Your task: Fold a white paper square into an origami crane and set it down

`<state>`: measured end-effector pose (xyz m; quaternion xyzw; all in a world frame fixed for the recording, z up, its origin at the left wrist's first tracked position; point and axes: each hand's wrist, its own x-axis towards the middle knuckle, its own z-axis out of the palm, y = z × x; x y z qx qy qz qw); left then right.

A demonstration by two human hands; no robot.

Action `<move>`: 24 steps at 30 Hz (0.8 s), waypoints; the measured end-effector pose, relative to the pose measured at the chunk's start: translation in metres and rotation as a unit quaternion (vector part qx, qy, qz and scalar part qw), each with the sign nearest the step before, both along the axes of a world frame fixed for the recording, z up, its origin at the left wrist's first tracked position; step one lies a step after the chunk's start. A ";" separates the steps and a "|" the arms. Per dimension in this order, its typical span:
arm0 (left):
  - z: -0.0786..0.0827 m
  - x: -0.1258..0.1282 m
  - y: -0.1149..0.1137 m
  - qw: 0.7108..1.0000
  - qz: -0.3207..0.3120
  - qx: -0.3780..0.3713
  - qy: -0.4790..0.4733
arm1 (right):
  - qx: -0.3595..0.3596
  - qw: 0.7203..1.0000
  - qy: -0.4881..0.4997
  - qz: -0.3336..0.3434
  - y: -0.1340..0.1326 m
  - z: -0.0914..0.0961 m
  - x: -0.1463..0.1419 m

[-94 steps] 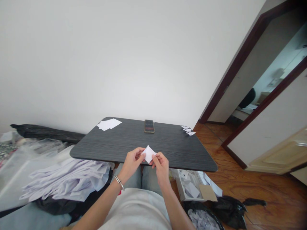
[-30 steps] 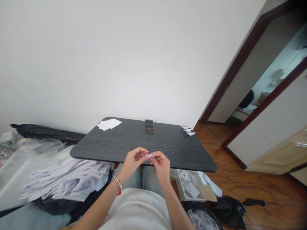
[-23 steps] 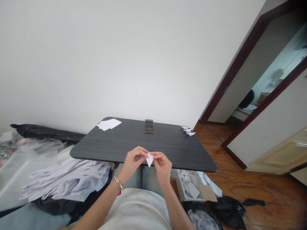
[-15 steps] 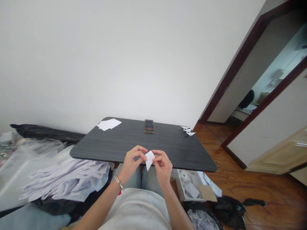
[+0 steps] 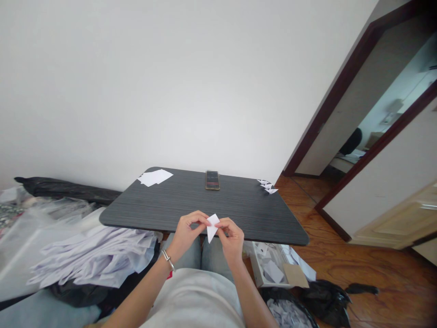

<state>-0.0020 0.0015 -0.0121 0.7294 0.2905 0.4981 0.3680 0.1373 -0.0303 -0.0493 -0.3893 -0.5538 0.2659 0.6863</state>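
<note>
A small folded piece of white paper (image 5: 212, 231), kite-shaped with its long point downward, is held over the front edge of the dark table (image 5: 191, 200). My left hand (image 5: 190, 228) pinches its left corner between thumb and index finger. On the opposite corner my right hand (image 5: 231, 232) has the same kind of pinch. Flat white paper sheets (image 5: 155, 176) lie at the table's back left. Several small folded paper pieces (image 5: 268, 187) stand in a row at the back right.
A phone (image 5: 212, 180) lies at the table's back middle. White cloth or paper is heaped (image 5: 95, 257) at left. Below the table's right side are a box (image 5: 273, 269) of papers, a bag of scraps (image 5: 287, 314) and a black plastic bag (image 5: 326, 298).
My fingers have drawn in slightly along the paper's side corners, and its upper part now looks more creased across the middle. Things on the table have stayed put.
</note>
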 end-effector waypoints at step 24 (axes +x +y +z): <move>-0.013 0.005 -0.002 0.991 0.014 -0.130 0.016 | -0.173 0.973 0.116 0.101 -0.001 0.006 -0.008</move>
